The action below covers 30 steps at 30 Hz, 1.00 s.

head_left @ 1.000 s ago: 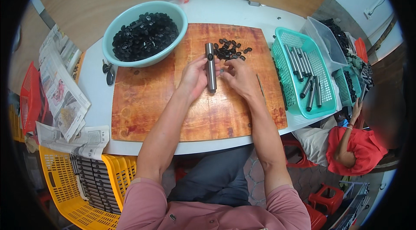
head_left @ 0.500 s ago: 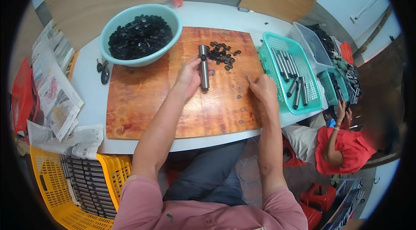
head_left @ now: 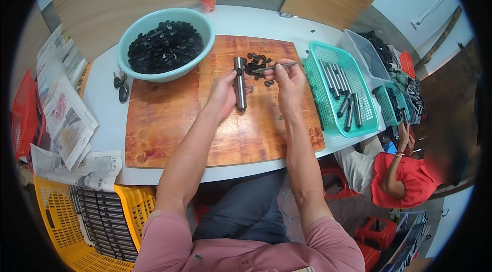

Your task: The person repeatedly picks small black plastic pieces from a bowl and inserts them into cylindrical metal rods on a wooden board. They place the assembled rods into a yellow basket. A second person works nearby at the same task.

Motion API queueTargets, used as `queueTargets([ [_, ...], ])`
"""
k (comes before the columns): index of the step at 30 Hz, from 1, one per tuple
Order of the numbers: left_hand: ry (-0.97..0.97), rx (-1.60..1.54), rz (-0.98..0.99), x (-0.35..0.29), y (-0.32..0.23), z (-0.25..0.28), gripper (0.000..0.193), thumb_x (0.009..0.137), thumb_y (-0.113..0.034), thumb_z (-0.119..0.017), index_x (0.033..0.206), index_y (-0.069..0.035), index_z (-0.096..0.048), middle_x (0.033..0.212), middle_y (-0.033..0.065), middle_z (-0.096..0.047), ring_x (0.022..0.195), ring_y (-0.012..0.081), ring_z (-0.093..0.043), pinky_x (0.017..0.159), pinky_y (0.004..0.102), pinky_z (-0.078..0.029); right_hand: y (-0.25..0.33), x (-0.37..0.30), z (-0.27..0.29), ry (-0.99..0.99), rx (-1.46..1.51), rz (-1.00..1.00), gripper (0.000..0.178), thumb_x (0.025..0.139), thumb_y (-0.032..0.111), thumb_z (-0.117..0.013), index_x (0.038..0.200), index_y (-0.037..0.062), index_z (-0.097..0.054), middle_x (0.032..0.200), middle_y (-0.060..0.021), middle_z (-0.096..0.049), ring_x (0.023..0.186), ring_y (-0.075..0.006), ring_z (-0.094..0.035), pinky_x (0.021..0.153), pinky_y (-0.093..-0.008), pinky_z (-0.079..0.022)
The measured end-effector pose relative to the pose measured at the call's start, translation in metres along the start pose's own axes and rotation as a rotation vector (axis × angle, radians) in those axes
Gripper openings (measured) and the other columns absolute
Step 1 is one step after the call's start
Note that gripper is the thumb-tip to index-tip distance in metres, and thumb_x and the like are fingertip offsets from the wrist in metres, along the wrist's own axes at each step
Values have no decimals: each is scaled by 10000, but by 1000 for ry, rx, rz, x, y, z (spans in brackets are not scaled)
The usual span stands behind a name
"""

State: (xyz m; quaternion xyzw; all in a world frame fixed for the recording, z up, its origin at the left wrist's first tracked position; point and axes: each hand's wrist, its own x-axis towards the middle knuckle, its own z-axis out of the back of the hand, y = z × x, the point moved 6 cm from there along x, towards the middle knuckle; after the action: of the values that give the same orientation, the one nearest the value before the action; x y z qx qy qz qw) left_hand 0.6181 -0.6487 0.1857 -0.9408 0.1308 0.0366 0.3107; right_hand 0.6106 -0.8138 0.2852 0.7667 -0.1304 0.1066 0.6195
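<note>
My left hand is wrapped round a shiny metal tube, held nearly upright over the wooden board. A dark round hole shows near the tube's upper end. In my right hand is a thin metal rod, pinched between thumb and fingers and lying almost level. Its tip points left toward the tube's upper part; whether they touch I cannot tell. Small black rings lie loose on the board just behind and between my hands.
A pale green bowl full of black rings stands at back left. On the right, a green basket holds several metal tubes. Keys and newspapers lie left. Below is a yellow crate. A person in red sits at right.
My right hand has moved left and away from me, from the board's right side to near the tube, bringing the thin rod with it. The left hand still holds the tube in about the same place.
</note>
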Motion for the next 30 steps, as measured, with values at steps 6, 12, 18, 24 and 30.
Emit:
queueTargets([
  [6, 8, 25, -39, -5, -3, -3, 303, 1101, -251, -427, 1227, -6, -554, 1057, 153, -657, 909, 245, -659, 818, 385, -557, -17, -23, -21, -81, -74, 148, 72, 1001, 4, -597, 1066, -25, -597, 951, -117, -707, 819, -156, -700, 741, -283, -571],
  [12, 66, 24, -21, -8, -3, -13, 278, 1097, -240, -438, 1218, -19, -555, 1044, 153, -679, 937, 221, -674, 825, 366, -546, -24, -29, -16, -93, -192, 264, 72, 954, -11, -671, 1007, -19, -624, 951, -102, -733, 833, -146, -723, 728, -270, -582],
  [18, 84, 37, -26, -9, -2, -14, 267, 1094, -231, -450, 1209, -18, -561, 1050, 142, -678, 936, 218, -668, 833, 370, -548, -21, -29, -17, -107, -290, 336, 84, 938, -7, -692, 990, -18, -627, 927, -100, -742, 817, -144, -731, 708, -275, -589],
  [24, 74, 66, -28, -9, -1, -15, 270, 1092, -232, -464, 1193, -8, -576, 1055, 129, -672, 930, 208, -653, 840, 372, -552, -9, -32, -23, -90, -392, 378, 85, 941, 10, -695, 981, -14, -624, 919, -104, -738, 788, -164, -745, 664, -286, -599],
  [30, 113, 56, -21, -12, -2, -21, 282, 1086, -240, -498, 1235, -15, -577, 1067, 131, -676, 920, 191, -645, 827, 354, -554, -14, -31, -20, -99, -393, 352, 68, 965, 15, -665, 991, -17, -611, 908, -108, -729, 778, -166, -744, 654, -284, -590],
])
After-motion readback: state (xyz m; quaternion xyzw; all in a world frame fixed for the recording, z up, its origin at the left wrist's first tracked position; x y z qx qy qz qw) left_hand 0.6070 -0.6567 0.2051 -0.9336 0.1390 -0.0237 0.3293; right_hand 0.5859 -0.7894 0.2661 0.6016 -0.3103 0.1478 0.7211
